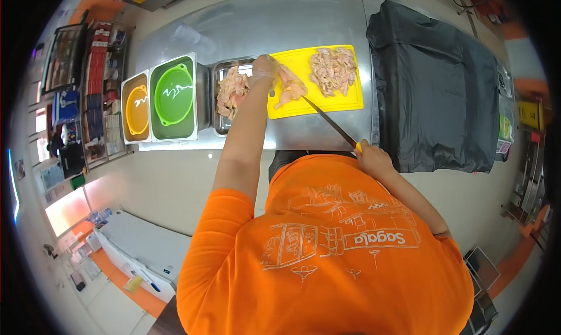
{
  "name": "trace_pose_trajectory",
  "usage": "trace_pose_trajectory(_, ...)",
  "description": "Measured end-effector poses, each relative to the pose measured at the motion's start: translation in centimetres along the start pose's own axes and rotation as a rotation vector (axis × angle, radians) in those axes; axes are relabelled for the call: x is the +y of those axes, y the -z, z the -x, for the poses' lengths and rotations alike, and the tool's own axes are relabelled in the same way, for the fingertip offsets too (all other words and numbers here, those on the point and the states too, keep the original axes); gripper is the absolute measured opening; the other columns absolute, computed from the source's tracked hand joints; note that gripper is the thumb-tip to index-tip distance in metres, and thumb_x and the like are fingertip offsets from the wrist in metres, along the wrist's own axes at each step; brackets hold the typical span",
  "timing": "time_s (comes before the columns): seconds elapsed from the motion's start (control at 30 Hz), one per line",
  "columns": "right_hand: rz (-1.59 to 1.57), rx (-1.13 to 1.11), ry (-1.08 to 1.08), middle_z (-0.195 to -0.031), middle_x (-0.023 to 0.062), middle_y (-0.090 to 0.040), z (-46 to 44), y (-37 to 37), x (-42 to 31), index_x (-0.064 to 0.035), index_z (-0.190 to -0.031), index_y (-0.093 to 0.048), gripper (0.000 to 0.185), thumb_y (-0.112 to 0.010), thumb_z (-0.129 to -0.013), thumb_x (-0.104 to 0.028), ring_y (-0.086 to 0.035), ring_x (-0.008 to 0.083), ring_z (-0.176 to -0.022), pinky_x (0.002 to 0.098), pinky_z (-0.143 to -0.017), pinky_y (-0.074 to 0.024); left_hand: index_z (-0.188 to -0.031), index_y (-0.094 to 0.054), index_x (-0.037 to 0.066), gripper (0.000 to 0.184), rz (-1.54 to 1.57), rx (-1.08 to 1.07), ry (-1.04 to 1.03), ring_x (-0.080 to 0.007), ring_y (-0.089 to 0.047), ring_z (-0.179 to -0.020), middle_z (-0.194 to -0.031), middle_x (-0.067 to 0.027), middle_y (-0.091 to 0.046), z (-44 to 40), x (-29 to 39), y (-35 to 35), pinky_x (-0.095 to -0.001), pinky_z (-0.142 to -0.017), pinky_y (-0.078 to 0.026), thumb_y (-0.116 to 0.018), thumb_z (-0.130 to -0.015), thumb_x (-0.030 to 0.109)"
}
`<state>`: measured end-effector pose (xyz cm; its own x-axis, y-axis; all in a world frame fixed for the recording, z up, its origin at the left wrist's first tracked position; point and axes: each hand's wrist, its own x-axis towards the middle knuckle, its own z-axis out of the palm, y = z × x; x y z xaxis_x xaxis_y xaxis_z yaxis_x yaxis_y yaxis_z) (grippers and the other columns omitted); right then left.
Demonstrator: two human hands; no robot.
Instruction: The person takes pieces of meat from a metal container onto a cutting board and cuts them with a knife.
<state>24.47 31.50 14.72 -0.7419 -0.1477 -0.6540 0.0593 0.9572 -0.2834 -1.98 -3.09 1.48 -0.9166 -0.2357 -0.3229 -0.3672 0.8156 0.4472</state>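
My right hand (375, 158) is wrapped round the yellow handle of a long knife (332, 123). The blade slants up to the left, its tip at the edge of a piece of raw meat (290, 87) on the yellow cutting board (327, 103). My left hand (266, 70), in what looks like a clear glove, is curled at the board's left edge, against the upper end of that piece; its fingertips are mostly hidden. A heap of cut raw meat (333, 71) lies on the board's right side. Larger raw pieces (232, 91) fill a metal tray (222, 127) left of the board.
Left of the tray stand two deep metal pans holding a green basket (173, 95) and an orange basket (138, 110). A black cover (435, 92) drapes over something bulky at right. The steel counter (263, 19) extends behind the board. A white freezer-like chest (140, 241) stands at lower left.
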Motion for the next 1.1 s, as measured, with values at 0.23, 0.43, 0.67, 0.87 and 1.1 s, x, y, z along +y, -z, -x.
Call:
trace_pose_trajectory(0.23, 0.025, 0.016, 0.018, -0.094, 0.028, -0.071, 0.9, 0.1, 0.6, -0.0017, -0.114, -0.056, 0.037, -0.054, -0.102, -0.036, -0.071, 0.0472, -0.089, 0.0557, -0.079, -0.0562, -0.116, -0.071, 0.002, 0.032, 0.191, 0.01, -0.154, -0.0331, -0.071, -0.102, -0.111, -0.0191, -0.074, -3.0, -1.3, -1.1, -0.0403, -0.09, -0.055, -0.069, -0.092, 0.023)
trace_pose_trajectory(0.43, 0.003, 0.085, 0.036, -0.084, 0.0274, -0.07, 1.5, 1.4, -0.3, -0.0036, -0.113, -0.055, 0.036, -0.054, -0.102, -0.038, -0.07, 0.0483, -0.083, 0.0575, -0.076, -0.0555, -0.118, -0.069, 0.001, 0.038, 0.196, 0.232, -0.205, -0.0351, -0.069, -0.104, -0.112, -0.0216, -0.072, 2.1, -2.2, 0.6, -0.0418, -0.093, -0.054, -0.073, -0.089, 0.026)
trace_pose_trajectory(0.67, -0.088, 0.255, 0.069, -0.085, 0.0284, -0.07, -3.0, 3.8, -0.4, -0.0035, -0.11, -0.056, 0.036, -0.054, -0.102, -0.038, -0.069, 0.05, -0.081, 0.059, -0.075, -0.0542, -0.1, -0.072, 0.004, 0.027, 0.017, 0.238, -0.613, -0.0347, -0.071, -0.087, -0.095, -0.015, -0.073, 13.2, -0.4, -3.2, -0.043, -0.081, -0.057, -0.071, -0.086, 0.027)
trace_pose_trajectory(0.87, -0.06, 0.272, 0.145, -0.084, 0.028, -0.07, -5.3, 6.6, -1.6, -0.0027, -0.111, -0.055, 0.036, -0.054, -0.103, -0.038, -0.068, 0.0495, -0.081, 0.0593, -0.075, -0.0535, -0.094, -0.071, 0.006, 0.016, -0.495, 0.24, -0.515, -0.0268, -0.071, -0.09, -0.093, -0.0136, -0.072, 13.1, 1.7, -6.2, -0.0397, -0.08, -0.055, -0.062, -0.084, 0.015)
trace_pose_trajectory(1.1, 0.275, 0.145, 0.291, -0.085, 0.0255, -0.071, -10.4, 8.3, -2.6, -0.0054, -0.115, -0.056, 0.038, -0.051, -0.104, -0.041, -0.07, 0.0449, -0.082, 0.0553, -0.075, -0.0549, -0.1, -0.069, 0.004, 0.019, -0.215, 0.35, -0.797, -0.031, -0.069, -0.091, -0.096, -0.0151, -0.071, 13.6, -2.1, -5.8, -0.0449, -0.084, -0.055, -0.057, -0.087, 0.012)
